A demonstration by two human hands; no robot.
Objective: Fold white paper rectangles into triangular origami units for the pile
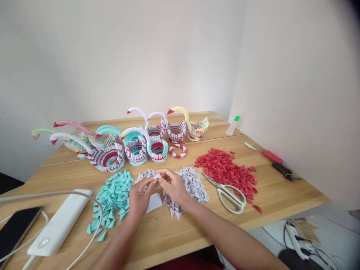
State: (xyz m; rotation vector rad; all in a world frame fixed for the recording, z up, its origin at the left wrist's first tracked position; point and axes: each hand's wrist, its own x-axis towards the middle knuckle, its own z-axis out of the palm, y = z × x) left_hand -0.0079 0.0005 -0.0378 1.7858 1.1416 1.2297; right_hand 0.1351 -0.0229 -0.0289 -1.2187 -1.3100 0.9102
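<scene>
Between the fingertips of both hands is a small folded white paper triangle (157, 176). My left hand (139, 197) pinches it from the left, and my right hand (172, 184) pinches it from the right. Below them a flat white paper piece (154, 203) lies on the wooden table (174, 240). A pile of white folded triangles (194, 183) spreads beside and partly behind my right hand. Left of my left hand is a heap of turquoise folded triangles (114, 195). Red folded triangles (227, 170) are heaped farther right.
White-handled scissors (232, 198) lie by the red heap. Several paper swans (108, 157) and a red-white ring (177, 150) stand behind. At left are a white power bank (60, 223), a cable (99, 210) and a phone (19, 228); a glue bottle (233, 125) is at the back right.
</scene>
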